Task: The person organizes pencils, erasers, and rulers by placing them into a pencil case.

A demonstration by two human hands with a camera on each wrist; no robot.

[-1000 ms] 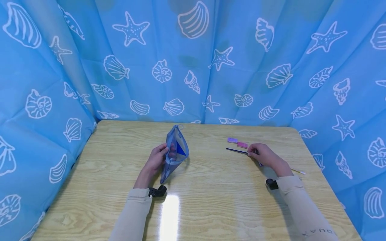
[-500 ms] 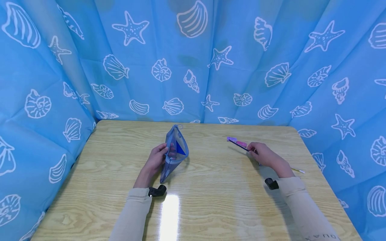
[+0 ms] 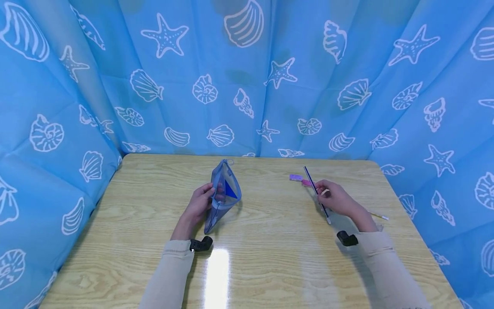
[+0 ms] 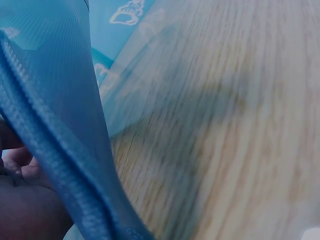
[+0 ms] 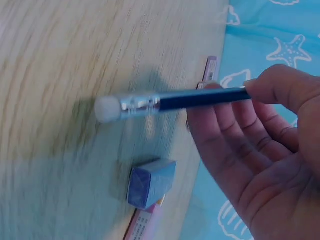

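My left hand (image 3: pixel 201 199) grips the side of a blue mesh zip pouch (image 3: pixel 214 214), whose mouth gapes toward the right. A solid blue piece (image 3: pixel 230 189) shows inside it. Up close in the left wrist view, the zip edge of the pouch (image 4: pixel 60 145) hides most of the fingers. On the right, my right hand (image 3: pixel 335 198) pinches a dark pencil (image 3: pixel 310 179) between thumb and fingers, tilted above the table. In the right wrist view the white eraser end of the pencil (image 5: pixel 135 106) points left, away from the palm.
Beyond the right hand lie a small purple block (image 3: pixel 296 177) and a pink block (image 3: pixel 306 183). A bluish-purple block (image 5: pixel 150 184) appears below the hand in the right wrist view. Near the right wrist lies a yellow pencil (image 3: pixel 380 216). A blue curtain (image 3: pixel 247 77) closes off the back.
The right hand has lifted the dark pencil and turned it from nearly level to steeply slanted, its eraser end now showing below the hand. The left hand and pouch have stayed put.
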